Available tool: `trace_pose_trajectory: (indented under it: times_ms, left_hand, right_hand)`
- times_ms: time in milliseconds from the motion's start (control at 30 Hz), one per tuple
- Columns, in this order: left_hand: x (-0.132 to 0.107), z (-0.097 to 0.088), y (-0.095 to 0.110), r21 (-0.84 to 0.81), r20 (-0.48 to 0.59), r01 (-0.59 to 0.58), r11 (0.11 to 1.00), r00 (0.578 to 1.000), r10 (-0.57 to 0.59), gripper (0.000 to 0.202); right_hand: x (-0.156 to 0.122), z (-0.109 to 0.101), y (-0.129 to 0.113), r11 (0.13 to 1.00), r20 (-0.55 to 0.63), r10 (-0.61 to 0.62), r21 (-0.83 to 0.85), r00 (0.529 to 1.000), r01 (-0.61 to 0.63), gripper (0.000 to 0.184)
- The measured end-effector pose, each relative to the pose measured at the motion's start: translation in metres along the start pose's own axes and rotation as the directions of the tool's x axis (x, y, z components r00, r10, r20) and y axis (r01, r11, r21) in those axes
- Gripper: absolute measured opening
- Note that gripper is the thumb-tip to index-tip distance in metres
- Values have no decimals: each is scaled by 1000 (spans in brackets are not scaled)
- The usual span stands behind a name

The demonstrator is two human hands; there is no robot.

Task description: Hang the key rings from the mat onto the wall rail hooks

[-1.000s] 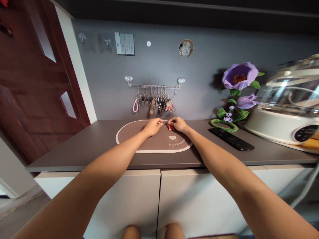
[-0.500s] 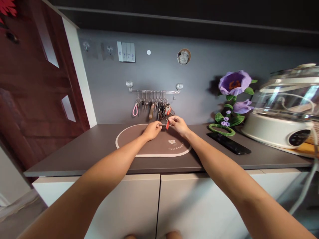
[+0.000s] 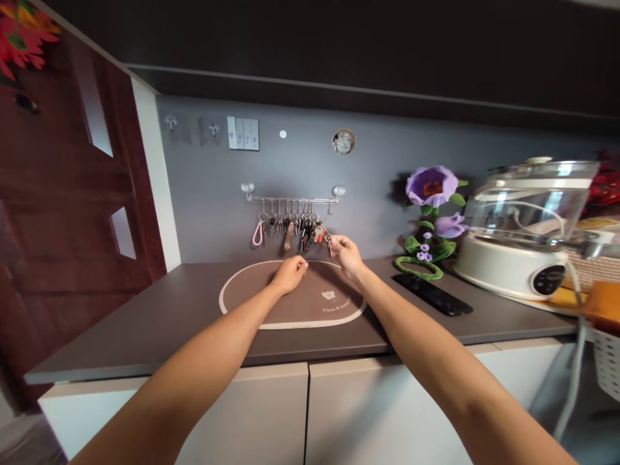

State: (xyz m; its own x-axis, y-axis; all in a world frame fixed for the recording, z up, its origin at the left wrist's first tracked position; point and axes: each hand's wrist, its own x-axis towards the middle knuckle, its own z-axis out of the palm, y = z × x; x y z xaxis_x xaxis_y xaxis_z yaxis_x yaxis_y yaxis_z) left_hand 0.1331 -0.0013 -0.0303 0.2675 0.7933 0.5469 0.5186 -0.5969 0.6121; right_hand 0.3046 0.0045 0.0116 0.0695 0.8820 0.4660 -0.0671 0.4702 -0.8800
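Observation:
My right hand pinches a key ring between thumb and fingers, beside the right end of the hanging row. A small dark key dangles from that ring. Just to its left hang bunches of keys on a clear hook rack on the wall, with a pink loop and a tan strap among them. My left hand is curled closed above the brown oval mat, apart from the keys. Whether anything is inside its fingers is hidden.
At right, a purple flower ornament stands behind a black phone-like slab. Beyond it is a white appliance with a clear top. A dark shelf overhangs the counter. A dark red door is at left.
My hands have parted. The right has carried the key ring up toward the rack, while the left has let go of it and curled in. The view has tilted up slightly.

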Motion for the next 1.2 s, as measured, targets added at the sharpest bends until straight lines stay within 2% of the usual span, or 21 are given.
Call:
trace_pose_trajectory:
  times_ms: [133,300,500,667,1033,1200]
  left_hand:
    - [0,2,0,-3,5,12,1000,1000,-12,20]
    - [0,4,1,-13,8,5,1000,1000,-5,19]
    - [0,4,-1,-34,12,24,999,1000,-24,19]
    - [0,5,0,-60,16,42,997,999,-42,19]
    - [2,6,-1,-65,29,70,995,997,-68,18]
    - [2,6,-2,-33,46,95,995,995,-93,16]
  right_hand:
    - [10,-2,-9,1000,-44,8,-3,999,-8,30]
    - [34,1,-22,994,-106,24,106,994,-13,21]
    - [62,7,-36,997,-230,36,72,972,-20,8]
    - [77,9,-36,996,-293,64,84,954,-41,5]
    - [90,7,-19,997,-266,74,49,961,-64,3]
    - [88,3,-10,998,-197,68,22,978,-65,6]
